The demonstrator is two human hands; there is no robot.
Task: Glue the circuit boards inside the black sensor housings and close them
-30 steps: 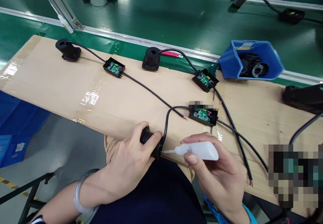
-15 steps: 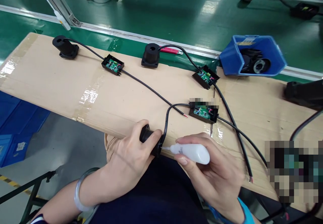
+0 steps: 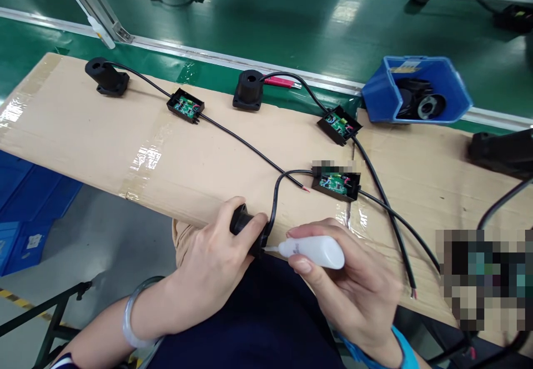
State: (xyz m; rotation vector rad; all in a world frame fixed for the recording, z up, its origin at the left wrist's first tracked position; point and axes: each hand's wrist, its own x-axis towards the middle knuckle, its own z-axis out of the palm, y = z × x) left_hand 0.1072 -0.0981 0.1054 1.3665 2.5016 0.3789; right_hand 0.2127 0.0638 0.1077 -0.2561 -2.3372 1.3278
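My left hand (image 3: pixel 220 255) is closed round a black cylindrical housing (image 3: pixel 241 222), tipped on its side at the near edge of the cardboard. In my right hand (image 3: pixel 350 286) is a small white squeeze bottle (image 3: pixel 316 251), gripped between thumb and fingers. Its thin nozzle points left and meets the housing's right end, close to where the cable comes out; the exact contact is too small to make out. That black cable (image 3: pixel 275 197) curves up to an open black box with a green circuit board (image 3: pixel 335 183).
Two more black housings (image 3: pixel 249 89) stand at the back, cabled to open circuit-board boxes (image 3: pixel 185 105). A blue bin (image 3: pixel 441 102) holding black ring parts sits back right, near a red-handled tool (image 3: pixel 280 82). A conveyor with a green belt (image 3: pixel 266 19) runs behind the cardboard (image 3: pixel 200 158).
The bottle's nozzle has shifted slightly left and down along the housing's end. My left hand keeps its hold. Parts on the green belt have moved a little to the right.
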